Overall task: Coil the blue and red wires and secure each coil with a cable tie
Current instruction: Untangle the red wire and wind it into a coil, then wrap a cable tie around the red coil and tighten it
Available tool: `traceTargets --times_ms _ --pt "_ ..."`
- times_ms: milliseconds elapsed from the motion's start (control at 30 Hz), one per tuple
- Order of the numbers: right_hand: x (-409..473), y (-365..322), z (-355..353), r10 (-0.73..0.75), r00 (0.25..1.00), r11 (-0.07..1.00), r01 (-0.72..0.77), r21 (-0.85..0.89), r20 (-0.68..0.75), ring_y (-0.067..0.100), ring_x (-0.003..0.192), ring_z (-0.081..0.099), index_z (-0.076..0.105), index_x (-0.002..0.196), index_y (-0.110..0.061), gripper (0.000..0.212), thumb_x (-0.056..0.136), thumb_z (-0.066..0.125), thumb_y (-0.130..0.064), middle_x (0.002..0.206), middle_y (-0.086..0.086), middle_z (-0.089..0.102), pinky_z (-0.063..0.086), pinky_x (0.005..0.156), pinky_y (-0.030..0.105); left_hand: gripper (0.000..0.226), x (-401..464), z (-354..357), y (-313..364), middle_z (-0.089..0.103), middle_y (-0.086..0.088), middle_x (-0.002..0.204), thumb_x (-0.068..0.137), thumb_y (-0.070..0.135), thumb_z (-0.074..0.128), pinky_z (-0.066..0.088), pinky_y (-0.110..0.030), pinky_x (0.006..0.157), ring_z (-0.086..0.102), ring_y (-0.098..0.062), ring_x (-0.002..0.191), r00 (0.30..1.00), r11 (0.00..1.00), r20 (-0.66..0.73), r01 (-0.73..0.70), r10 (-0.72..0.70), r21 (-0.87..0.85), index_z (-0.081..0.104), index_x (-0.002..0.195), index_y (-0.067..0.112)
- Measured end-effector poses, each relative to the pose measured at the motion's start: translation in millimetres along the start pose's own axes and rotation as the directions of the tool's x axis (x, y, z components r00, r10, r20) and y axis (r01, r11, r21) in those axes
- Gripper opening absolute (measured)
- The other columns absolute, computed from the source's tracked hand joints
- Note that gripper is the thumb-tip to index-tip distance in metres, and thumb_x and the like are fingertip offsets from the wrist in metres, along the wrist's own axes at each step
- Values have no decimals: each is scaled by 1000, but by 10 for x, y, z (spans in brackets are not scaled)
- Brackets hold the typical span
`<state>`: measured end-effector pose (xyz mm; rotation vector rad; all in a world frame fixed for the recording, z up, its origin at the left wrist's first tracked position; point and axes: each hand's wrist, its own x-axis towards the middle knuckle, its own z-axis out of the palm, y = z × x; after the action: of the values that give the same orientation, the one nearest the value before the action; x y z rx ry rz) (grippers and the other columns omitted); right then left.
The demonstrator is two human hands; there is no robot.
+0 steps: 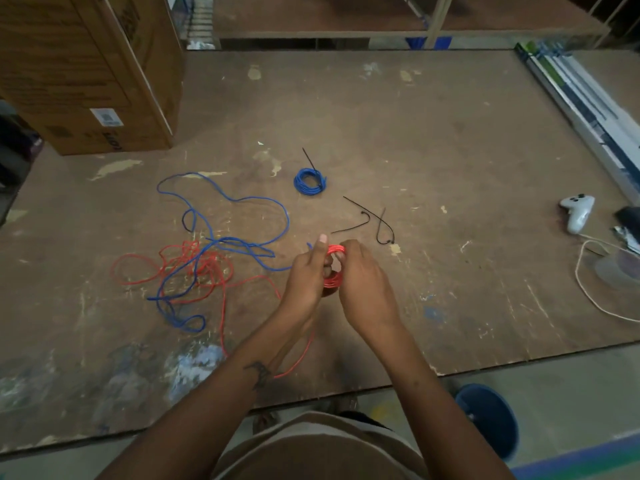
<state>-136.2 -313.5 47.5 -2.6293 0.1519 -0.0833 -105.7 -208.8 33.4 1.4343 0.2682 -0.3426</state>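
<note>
Both hands hold a small red wire coil (pixel 334 268) just above the brown board. My left hand (pixel 308 275) grips its left side, one finger pointing up. My right hand (pixel 363 282) curls over the coil's top and right side. Red wire trails from under my hands down and left to a loose red tangle (pixel 194 268), which lies mixed with loose blue wire (pixel 225 216). A finished blue coil (pixel 310 181) with a black tie on it lies farther back. Two loose black cable ties (pixel 360 216) (pixel 382 230) lie just beyond my hands.
The work surface is a worn brown board (pixel 433 161). A large cardboard box (pixel 90 71) stands at the back left. A white game controller (pixel 576 209) and a white cord (pixel 595 299) lie at the right edge. A blue bucket (pixel 488 417) sits on the floor.
</note>
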Motion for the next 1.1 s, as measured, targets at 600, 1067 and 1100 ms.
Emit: traceTargets --times_ms 600,1067,1100 --pt "1029 927 327 -69 997 998 69 -6 42 26 95 69 71 122 -19 40 116 35 -37 108 4 73 42 73 34 50 1279 258 -300 59 4 72 108 54 52 49 -41 75 57 -19 74 996 960 -85 0 25 280 66 78 16" --pt "1544 1344 860 -196 981 930 188 -315 7 30 85 66 72 93 -11 16 82 75 1 93 9 66 51 70 41 52 1674 318 -593 50 9 53 113 40 49 34 -33 61 43 -6 52 994 930 -103 -1 42 368 54 64 20" --pt "1557 1350 863 -199 980 934 193 -301 11 29 83 66 70 90 -11 17 80 75 3 91 8 66 51 69 40 52 1669 324 -603 51 9 53 113 39 49 34 -33 62 43 -5 52 993 931 -103 -9 50 366 55 65 19"
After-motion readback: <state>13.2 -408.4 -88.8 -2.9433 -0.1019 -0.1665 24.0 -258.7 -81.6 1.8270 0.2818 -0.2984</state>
